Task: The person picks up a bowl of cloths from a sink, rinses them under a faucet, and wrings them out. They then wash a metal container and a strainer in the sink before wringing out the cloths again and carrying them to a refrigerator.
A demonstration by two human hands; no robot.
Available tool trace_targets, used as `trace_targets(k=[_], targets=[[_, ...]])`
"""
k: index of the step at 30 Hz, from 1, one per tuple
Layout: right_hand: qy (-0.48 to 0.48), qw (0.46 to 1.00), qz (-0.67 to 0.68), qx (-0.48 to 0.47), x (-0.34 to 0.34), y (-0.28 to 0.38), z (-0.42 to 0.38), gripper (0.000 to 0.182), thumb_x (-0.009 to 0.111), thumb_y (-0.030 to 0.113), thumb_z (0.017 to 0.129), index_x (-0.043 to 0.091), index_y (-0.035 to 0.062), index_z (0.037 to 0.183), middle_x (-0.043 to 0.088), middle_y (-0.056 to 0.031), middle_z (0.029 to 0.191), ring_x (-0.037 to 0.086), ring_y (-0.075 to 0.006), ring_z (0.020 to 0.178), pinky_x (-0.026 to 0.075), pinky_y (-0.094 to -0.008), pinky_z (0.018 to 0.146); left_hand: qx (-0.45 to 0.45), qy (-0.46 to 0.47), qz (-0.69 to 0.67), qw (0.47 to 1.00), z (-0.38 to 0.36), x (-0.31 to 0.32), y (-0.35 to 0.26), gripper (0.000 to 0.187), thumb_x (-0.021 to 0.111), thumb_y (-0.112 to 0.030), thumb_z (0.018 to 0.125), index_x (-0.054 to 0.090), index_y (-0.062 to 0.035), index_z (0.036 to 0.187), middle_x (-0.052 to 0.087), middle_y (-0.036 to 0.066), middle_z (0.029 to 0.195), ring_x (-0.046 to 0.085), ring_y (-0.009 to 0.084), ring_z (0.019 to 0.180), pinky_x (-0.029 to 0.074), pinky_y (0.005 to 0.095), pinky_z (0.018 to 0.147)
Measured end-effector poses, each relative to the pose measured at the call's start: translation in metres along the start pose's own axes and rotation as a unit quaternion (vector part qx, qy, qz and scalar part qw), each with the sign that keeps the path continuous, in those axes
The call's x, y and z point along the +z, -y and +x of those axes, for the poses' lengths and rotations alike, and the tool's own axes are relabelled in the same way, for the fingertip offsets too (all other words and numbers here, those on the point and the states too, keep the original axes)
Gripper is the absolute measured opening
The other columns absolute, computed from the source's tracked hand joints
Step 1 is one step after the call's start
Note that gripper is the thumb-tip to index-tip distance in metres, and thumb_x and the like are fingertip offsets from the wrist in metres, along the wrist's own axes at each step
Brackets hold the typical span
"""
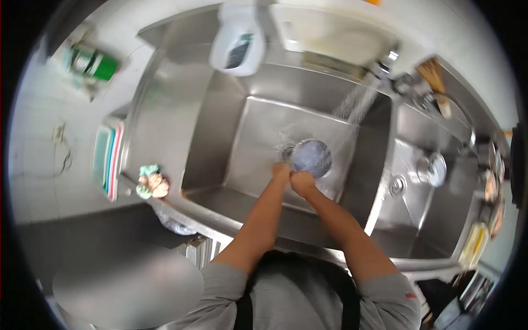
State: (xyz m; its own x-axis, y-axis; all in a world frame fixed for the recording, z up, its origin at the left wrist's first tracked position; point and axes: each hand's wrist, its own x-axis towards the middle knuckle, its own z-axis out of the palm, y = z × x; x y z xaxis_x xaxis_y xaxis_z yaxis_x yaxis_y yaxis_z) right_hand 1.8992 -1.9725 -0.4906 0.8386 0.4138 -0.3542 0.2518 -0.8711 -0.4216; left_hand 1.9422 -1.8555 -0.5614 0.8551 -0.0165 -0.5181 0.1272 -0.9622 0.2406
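Both hands are low in the large steel sink basin (pixel 264 126), close together. My left hand (pixel 281 171) is closed, its fingers curled, beside the drain. My right hand (pixel 302 182) is closed too, at the near edge of a round bluish-grey object (pixel 312 158), perhaps a bowl or a cloth. What either hand grips is too small and blurred to make out. Water (pixel 357 104) sprays from the faucet (pixel 388 59) into the basin, to the right of the round object.
A smaller basin (pixel 423 220) on the right holds a round white item (pixel 436 170). A white container (pixel 239 49) stands at the back edge. Crumpled cloths (pixel 153 183) lie at the left rim, near stacked trays (pixel 108 159). Brushes (pixel 434 82) rest behind the right basin.
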Motion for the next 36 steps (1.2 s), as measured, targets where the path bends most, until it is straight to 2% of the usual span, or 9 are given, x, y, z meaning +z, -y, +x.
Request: trace_targets(k=[3, 5, 11, 17, 21, 26, 30, 32, 36], targets=[[-0.038, 0.998, 0.034, -0.035, -0.009, 0.002, 0.008, 0.024, 0.056, 0.012, 0.068, 0.053, 0.0031, 0.091, 0.059, -0.0192, 0.083, 0.059, -0.0337, 0.073, 0.046, -0.0426, 0.064, -0.133, -0.138, -0.269, 0.944, -0.027, -0.082, -0.015, 0.017, 0.050, -0.015, 0.075, 0.059, -0.0011, 0.078, 0.060, 0.018, 0.078, 0.059, 0.0323, 0.076, 0.046, 0.0406, 0.066], [-0.096, 0.976, 0.157, -0.113, -0.001, -0.010, 0.020, 0.056, 0.063, 0.024, 0.070, 0.039, -0.0011, 0.115, 0.041, -0.0230, 0.117, 0.039, -0.0345, 0.111, 0.033, -0.0399, 0.092, -0.092, -0.316, -0.287, 0.900, -0.072, -0.183, -0.013, 0.017, 0.051, -0.016, 0.078, 0.049, -0.0037, 0.089, 0.058, 0.018, 0.076, 0.057, 0.0344, 0.073, 0.044, 0.0430, 0.065], [0.067, 0.996, 0.047, 0.025, 0.063, -0.082, 0.009, 0.055, 0.058, 0.032, 0.076, 0.041, -0.0014, 0.116, 0.041, -0.0231, 0.120, 0.037, -0.0365, 0.113, 0.029, -0.0412, 0.095, -0.089, -0.637, -0.044, 0.764, -0.175, -0.310, 0.158, 0.025, 0.058, -0.018, 0.074, 0.049, -0.0023, 0.092, 0.048, 0.016, 0.089, 0.045, 0.0300, 0.086, 0.034, 0.0412, 0.078], [0.037, 0.997, 0.060, 0.007, 0.060, -0.107, 0.005, 0.028, 0.055, 0.024, 0.077, 0.051, 0.0037, 0.096, 0.053, -0.0182, 0.100, 0.048, -0.0360, 0.094, 0.038, -0.0430, 0.080, -0.132, -0.415, 0.082, 0.897, -0.178, -0.266, 0.295, 0.043, 0.047, -0.037, 0.081, 0.047, -0.0074, 0.112, 0.042, 0.017, 0.118, 0.033, 0.0325, 0.116, 0.019, 0.0462, 0.098], [-0.129, 0.951, 0.272, 0.072, 0.024, -0.089, -0.022, 0.021, 0.055, 0.011, 0.078, 0.051, 0.0017, 0.097, 0.056, -0.0150, 0.092, 0.054, -0.0280, 0.082, 0.041, -0.0348, 0.078, -0.103, -0.529, 0.121, 0.833, -0.178, -0.296, 0.189, 0.040, 0.053, -0.029, 0.078, 0.049, -0.0034, 0.109, 0.046, 0.016, 0.114, 0.037, 0.0307, 0.115, 0.024, 0.0451, 0.096], [-0.173, 0.859, 0.474, 0.089, -0.050, -0.070, -0.026, 0.012, 0.050, 0.011, 0.083, 0.048, 0.0042, 0.092, 0.054, -0.0046, 0.085, 0.052, -0.0141, 0.079, 0.041, -0.0274, 0.073, 0.185, -0.198, -0.279, 0.921, -0.088, -0.186, 0.035, 0.036, 0.048, -0.030, 0.085, 0.049, -0.0037, 0.110, 0.054, 0.017, 0.102, 0.048, 0.0311, 0.102, 0.034, 0.0349, 0.092], [-0.208, 0.737, 0.639, 0.073, -0.159, -0.012, -0.058, 0.007, 0.045, 0.008, 0.084, 0.047, 0.0105, 0.090, 0.050, 0.0017, 0.080, 0.048, -0.0093, 0.076, 0.038, -0.0250, 0.070, 0.072, -0.036, -0.418, 0.905, -0.037, -0.086, -0.057, 0.043, 0.041, -0.038, 0.087, 0.054, -0.0003, 0.104, 0.055, 0.018, 0.098, 0.049, 0.0264, 0.102, 0.034, 0.0337, 0.091], [-0.233, 0.698, 0.673, 0.066, -0.159, -0.033, -0.062, 0.008, 0.046, 0.015, 0.084, 0.047, 0.0126, 0.091, 0.052, 0.0013, 0.082, 0.049, -0.0114, 0.075, 0.038, -0.0265, 0.068, -0.048, -0.033, -0.594, 0.803, -0.015, -0.045, -0.082, 0.045, 0.045, -0.043, 0.081, 0.059, -0.0010, 0.088, 0.058, 0.020, 0.091, 0.053, 0.0318, 0.090, 0.038, 0.0383, 0.084], [-0.211, 0.554, 0.771, 0.231, -0.092, -0.103, -0.030, 0.028, 0.043, 0.036, 0.079, 0.050, 0.0127, 0.092, 0.054, -0.0023, 0.086, 0.050, -0.0159, 0.078, 0.039, -0.0350, 0.068, -0.028, 0.005, -0.577, 0.816, -0.034, -0.091, -0.139, 0.039, 0.051, -0.040, 0.075, 0.062, -0.0034, 0.081, 0.059, 0.017, 0.089, 0.055, 0.0284, 0.086, 0.041, 0.0404, 0.078]])
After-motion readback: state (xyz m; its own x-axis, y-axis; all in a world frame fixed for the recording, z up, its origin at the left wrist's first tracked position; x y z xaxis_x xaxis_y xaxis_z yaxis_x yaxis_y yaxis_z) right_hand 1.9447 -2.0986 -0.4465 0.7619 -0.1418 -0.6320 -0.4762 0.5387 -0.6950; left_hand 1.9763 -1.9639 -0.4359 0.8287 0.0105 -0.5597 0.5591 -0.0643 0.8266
